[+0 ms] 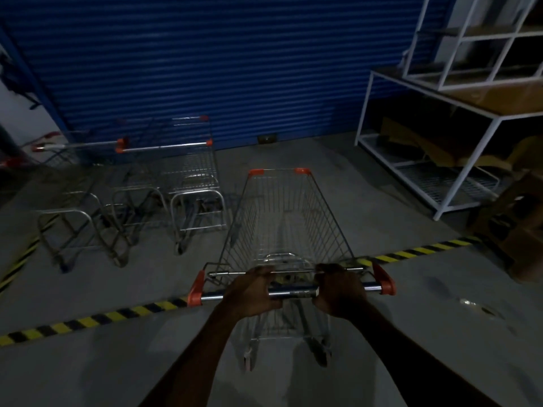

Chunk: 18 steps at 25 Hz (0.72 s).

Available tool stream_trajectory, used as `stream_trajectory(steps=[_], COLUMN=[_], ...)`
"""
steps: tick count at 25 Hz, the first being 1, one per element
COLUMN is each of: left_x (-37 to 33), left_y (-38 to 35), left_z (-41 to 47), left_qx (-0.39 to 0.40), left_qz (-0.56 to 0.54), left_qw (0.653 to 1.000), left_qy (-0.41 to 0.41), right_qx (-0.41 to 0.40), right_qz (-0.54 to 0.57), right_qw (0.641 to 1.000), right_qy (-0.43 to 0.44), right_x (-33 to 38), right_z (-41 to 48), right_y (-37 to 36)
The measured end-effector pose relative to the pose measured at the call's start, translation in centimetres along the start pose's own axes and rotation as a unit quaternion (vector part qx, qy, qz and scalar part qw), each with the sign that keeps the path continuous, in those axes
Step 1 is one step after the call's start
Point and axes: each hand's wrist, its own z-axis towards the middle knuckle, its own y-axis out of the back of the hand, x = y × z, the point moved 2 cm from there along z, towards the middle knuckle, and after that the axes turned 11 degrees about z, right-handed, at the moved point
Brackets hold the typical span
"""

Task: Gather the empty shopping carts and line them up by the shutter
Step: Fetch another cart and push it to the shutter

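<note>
Gripping the handlebar (293, 290) with left hand (252, 289) and right hand (338, 289), the person aims the empty cart (282, 218) at the shutter (205, 69), right of the parked carts (164, 171), seemingly extending that row.

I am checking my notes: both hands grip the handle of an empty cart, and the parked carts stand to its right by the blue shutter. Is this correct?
Not quite. The head view shows the parked carts to the left of the held cart, by the blue shutter. The left hand and right hand do grip its handle.
</note>
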Motion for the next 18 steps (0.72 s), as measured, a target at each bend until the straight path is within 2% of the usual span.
stream_trajectory(steps=[7, 13, 18], left_x=[7.7, 14.5, 19.2], left_y=[1.9, 2.2, 3.7], left_z=[14.0, 26.0, 35.7], left_qx=[0.021, 0.015, 0.000], left_qz=[-0.045, -0.021, -0.006], left_qw=[0.999, 0.998, 0.996], left_qy=[0.021, 0.063, 0.093], right_qx=[0.014, 0.028, 0.024], right_qz=[0.012, 0.000, 0.011], right_qw=[1.000, 0.999, 1.000], right_qy=[-0.004, -0.043, -0.007], right_x=[-2.9, -5.1, -7.3], right_z=[15.6, 29.5, 40.9], right_y=[0.0, 0.2, 0.7])
